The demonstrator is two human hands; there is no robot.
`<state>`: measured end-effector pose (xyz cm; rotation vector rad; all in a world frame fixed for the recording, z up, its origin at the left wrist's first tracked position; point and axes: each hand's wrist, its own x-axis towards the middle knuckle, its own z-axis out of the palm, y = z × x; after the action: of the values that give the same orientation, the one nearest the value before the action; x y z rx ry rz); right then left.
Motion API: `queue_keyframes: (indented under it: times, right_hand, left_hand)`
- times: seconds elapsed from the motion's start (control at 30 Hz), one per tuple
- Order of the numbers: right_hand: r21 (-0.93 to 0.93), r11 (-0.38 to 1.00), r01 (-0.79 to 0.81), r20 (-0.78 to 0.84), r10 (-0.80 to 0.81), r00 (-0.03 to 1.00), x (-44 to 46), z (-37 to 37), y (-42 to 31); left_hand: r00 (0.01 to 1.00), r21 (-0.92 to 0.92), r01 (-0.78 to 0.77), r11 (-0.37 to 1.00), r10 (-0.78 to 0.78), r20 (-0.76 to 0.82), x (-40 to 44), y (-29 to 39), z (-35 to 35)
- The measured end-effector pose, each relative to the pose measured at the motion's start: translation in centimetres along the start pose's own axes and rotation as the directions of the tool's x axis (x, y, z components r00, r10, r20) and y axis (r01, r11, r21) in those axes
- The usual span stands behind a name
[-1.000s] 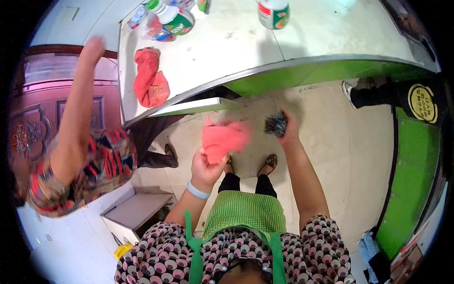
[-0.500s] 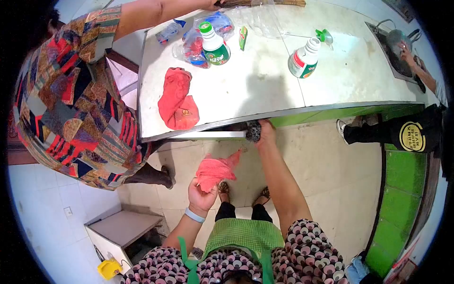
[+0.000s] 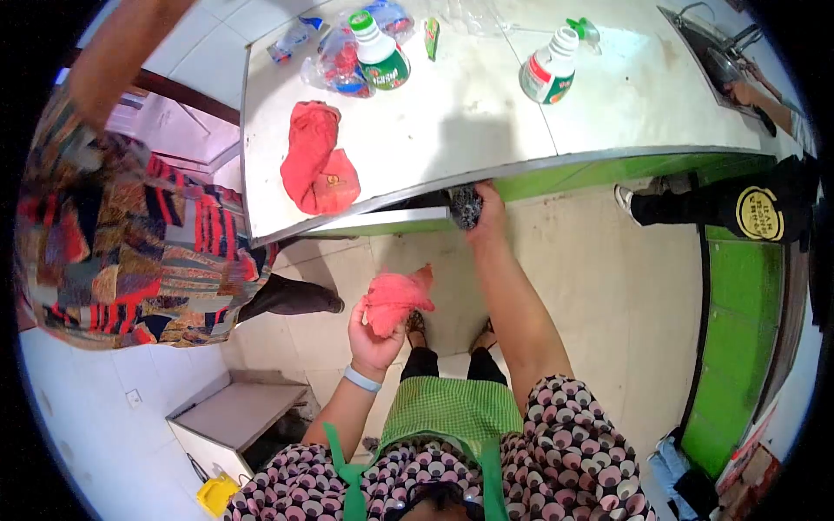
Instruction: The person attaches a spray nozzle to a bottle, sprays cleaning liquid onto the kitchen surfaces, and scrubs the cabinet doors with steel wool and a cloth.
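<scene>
A crumpled red cloth [image 3: 395, 300] is gripped in my left hand [image 3: 375, 346], held in front of my green apron and below the counter edge. My right hand [image 3: 491, 215] reaches forward with its fingers closed around a dark grey steel wool scrubber [image 3: 465, 208]. That scrubber is against the right end of a partly pulled-out white drawer [image 3: 391, 220] under the countertop. Another red cloth [image 3: 313, 156] lies on the counter above the drawer, near its front left corner.
The white countertop [image 3: 417, 143] bears a green-capped bottle [image 3: 382, 61], an uncapped bottle [image 3: 547, 74], a green spray head [image 3: 582, 33] and plastic packaging [image 3: 334, 65]. A co-worker in a patterned top [image 3: 148, 252] stands left; another person's hand [image 3: 743, 94] is at the sink.
The co-worker at left has moved their arm back from the counter. The counter appears higher in view. My hands keep their hold on the cloth and the scrubber.
</scene>
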<state>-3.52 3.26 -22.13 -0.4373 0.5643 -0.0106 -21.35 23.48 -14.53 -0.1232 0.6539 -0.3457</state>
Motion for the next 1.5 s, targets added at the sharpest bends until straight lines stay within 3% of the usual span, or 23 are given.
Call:
queue_keyframes:
  times: [0.13, 0.17, 0.23, 0.27, 0.33, 0.4, 0.47, 0.5, 0.53, 0.57, 0.6, 0.67, 0.83, 0.9, 0.93, 1.07, 1.27, 1.33, 1.47, 1.5]
  right_hand:
    - [-0.244, 0.967, 0.072, 0.133, -0.040, 0.990, -1.0, -1.7, -0.7]
    - [-0.248, 0.966, 0.070, 0.117, -0.042, 0.992, -2.0, -2.2, -1.3]
    - [-0.498, 0.862, 0.101, 0.138, -0.036, 0.990, -4.7, -3.4, -2.9]
    - [-0.502, 0.860, 0.096, 0.120, -0.041, 0.992, -5.7, -4.7, -3.5]
    - [-0.507, 0.862, -0.003, 0.131, 0.080, 0.988, -7.9, -7.6, -5.2]
    - [-0.501, 0.863, -0.062, 0.114, 0.137, 0.984, -9.7, -10.1, -7.3]
    - [-0.462, 0.880, -0.113, 0.141, 0.199, 0.970, -11.8, -12.0, -9.2]
    - [-0.500, 0.863, -0.078, 0.135, 0.166, 0.977, -12.4, -13.1, -9.7]
    - [-0.495, 0.865, -0.081, 0.116, 0.158, 0.981, -13.0, -13.6, -10.3]
    - [-0.489, 0.867, -0.094, 0.111, 0.169, 0.979, -13.4, -13.9, -10.4]
    - [-0.480, 0.871, -0.105, 0.115, 0.181, 0.977, -13.7, -13.9, -10.8]
    - [-0.404, 0.909, -0.100, 0.172, 0.183, 0.968, -14.7, -14.0, -12.0]
    - [-0.528, 0.842, -0.110, 0.179, 0.237, 0.955, -16.6, -18.3, -15.3]
    - [-0.553, 0.813, -0.181, 0.135, 0.302, 0.944, -17.8, -19.6, -16.9]
    - [-0.547, 0.818, -0.179, 0.138, 0.299, 0.944, -18.2, -20.2, -17.3]
    - [-0.462, 0.871, -0.168, 0.184, 0.279, 0.942, -19.0, -20.6, -18.4]
    - [-0.537, 0.824, -0.182, 0.195, 0.331, 0.923, -18.0, -19.6, -17.9]
    - [-0.505, 0.838, -0.207, 0.197, 0.346, 0.918, -17.8, -19.1, -18.0]
    - [-0.482, 0.855, -0.192, 0.246, 0.342, 0.907, -18.0, -19.9, -17.7]
    - [-0.477, 0.857, -0.197, 0.246, 0.345, 0.906, -18.0, -20.0, -17.5]
  left_hand:
    - [0.996, 0.012, -0.053, 0.999, 0.054, -0.074, 0.4, 0.6, 1.1]
    - [0.988, 0.094, -0.108, 0.990, 0.117, -0.097, 0.4, 0.3, 2.1]
    - [0.981, 0.203, -0.169, 0.965, 0.184, -0.061, 0.2, 0.1, 2.2]
    - [0.982, 0.201, -0.154, 0.968, 0.172, -0.075, 0.4, 0.0, 2.1]
    - [0.989, 0.466, -0.133, 0.875, 0.086, 0.120, 1.0, -0.9, 3.7]
    - [0.995, 0.569, -0.095, 0.817, 0.071, 0.064, 2.0, -3.6, 6.3]
    - [0.998, 0.906, -0.016, 0.423, -0.042, 0.038, 3.4, -4.7, 6.0]
    - [0.998, 0.964, 0.009, 0.264, -0.059, 0.007, 4.3, -5.8, 5.4]
    - [0.997, 0.965, 0.028, 0.261, -0.073, -0.009, 5.2, -7.4, 4.7]
    - [0.964, 0.956, -0.256, -0.145, -0.116, 0.241, 6.1, -8.8, 3.9]
    - [0.861, 0.701, -0.507, -0.501, -0.253, 0.441, 6.9, -10.6, 3.5]
    - [0.852, 0.670, -0.522, -0.528, -0.274, 0.447, 8.1, -13.9, 3.3]
    - [0.867, 0.601, -0.492, -0.630, -0.292, 0.404, 11.1, -20.3, 4.0]
    - [0.792, 0.517, -0.598, -0.613, -0.351, 0.500, 12.3, -23.1, 4.0]
    - [0.792, 0.512, -0.598, -0.617, -0.356, 0.496, 13.0, -24.3, 4.3]
    - [0.637, 0.288, -0.673, -0.681, -0.337, 0.693, 18.5, -28.4, 7.1]
    - [0.437, -0.068, -0.607, -0.792, -0.404, 0.803, 27.3, -30.3, 12.4]
    - [0.271, -0.202, -0.641, -0.740, -0.465, 0.843, 29.5, -30.6, 13.4]
    - [0.262, -0.291, -0.592, -0.751, -0.522, 0.812, 29.7, -30.8, 13.0]
    - [0.288, -0.195, -0.599, -0.777, -0.437, 0.852, 29.4, -30.5, 12.4]
